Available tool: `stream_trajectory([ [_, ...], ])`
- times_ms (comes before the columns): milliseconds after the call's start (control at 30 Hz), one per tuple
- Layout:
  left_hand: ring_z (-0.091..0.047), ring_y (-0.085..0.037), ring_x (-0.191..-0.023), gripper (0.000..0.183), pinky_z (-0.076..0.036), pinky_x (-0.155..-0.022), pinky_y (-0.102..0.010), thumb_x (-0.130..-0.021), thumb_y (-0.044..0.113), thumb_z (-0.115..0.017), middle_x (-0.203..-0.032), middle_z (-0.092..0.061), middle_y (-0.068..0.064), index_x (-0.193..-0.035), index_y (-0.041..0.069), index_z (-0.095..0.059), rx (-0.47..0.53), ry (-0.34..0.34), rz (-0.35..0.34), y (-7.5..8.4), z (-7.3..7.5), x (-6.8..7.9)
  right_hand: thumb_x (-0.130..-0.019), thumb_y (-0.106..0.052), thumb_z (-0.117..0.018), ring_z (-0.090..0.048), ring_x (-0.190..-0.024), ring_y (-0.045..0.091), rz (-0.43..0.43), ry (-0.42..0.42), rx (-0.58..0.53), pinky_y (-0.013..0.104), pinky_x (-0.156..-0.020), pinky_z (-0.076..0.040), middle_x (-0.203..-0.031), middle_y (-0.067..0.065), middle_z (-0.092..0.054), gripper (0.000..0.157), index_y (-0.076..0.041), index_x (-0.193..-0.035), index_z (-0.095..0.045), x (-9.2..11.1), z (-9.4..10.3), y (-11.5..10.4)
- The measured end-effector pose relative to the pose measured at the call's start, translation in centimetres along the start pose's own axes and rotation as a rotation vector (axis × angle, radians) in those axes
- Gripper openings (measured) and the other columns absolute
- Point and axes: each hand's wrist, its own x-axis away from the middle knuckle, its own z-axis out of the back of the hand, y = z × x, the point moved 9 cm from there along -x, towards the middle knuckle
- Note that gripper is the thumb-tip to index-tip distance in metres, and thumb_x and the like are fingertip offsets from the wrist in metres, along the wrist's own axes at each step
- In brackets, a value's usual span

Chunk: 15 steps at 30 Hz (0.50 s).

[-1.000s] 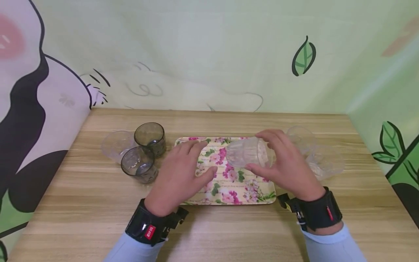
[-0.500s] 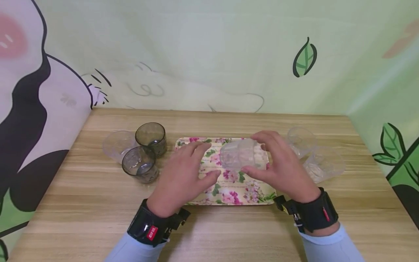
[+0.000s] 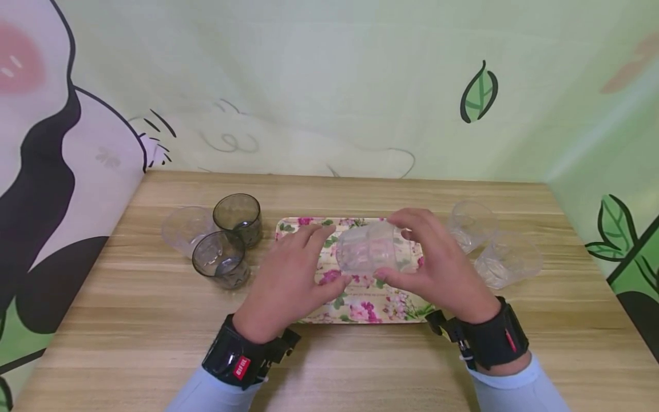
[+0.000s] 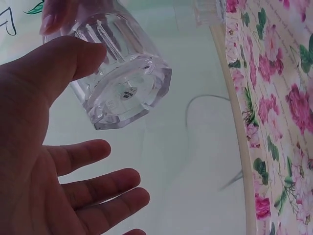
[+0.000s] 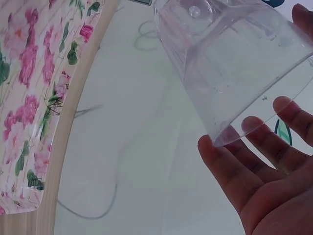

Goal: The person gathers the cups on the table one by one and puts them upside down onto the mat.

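Note:
A clear faceted glass (image 3: 368, 249) lies tilted on its side in the air over the floral tray (image 3: 360, 312). My right hand (image 3: 448, 266) grips it around the rim end, thumb on the near side and fingers on the far side. In the right wrist view, fingertips meet the edge of the glass (image 5: 220, 63). Its thick base, with a small round label, faces my left hand (image 3: 288, 277). That hand is spread open beside the base, its thumb overlapping the glass (image 4: 129, 93) in the left wrist view, the other fingers apart from it.
Two smoked-grey glasses (image 3: 237, 214) and a clear glass (image 3: 180, 229) stand left of the tray. Two more clear glasses, the nearer glass (image 3: 507, 260) and the farther glass (image 3: 469, 226), are on the right. A printed curtain (image 3: 329, 86) hangs behind the wooden table (image 3: 370, 372).
My right hand has carried the clear glass left toward my left hand, and the base has swung lower. My left hand has shifted slightly right, still spread. The other glasses stay put.

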Motion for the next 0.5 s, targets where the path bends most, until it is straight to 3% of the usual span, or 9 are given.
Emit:
stream_trajectory([
  [500, -0.061, -0.033, -0.123, 0.082, -0.056, -0.103, -0.054, -0.081, 0.056, -0.072, -0.137, -0.064, -0.016, -0.144, 0.010, -0.050, -0.012, 0.020, -0.031, 0.29, -0.18, 0.05, -0.069, -0.023, -0.091, -0.055, -0.122, 0.026, 0.032, -0.006, -0.017, 0.052, -0.092, -0.062, -0.131, 0.016, -0.059, 0.082, -0.007, -0.139, -0.051, -0.12, -0.45, -0.54],
])
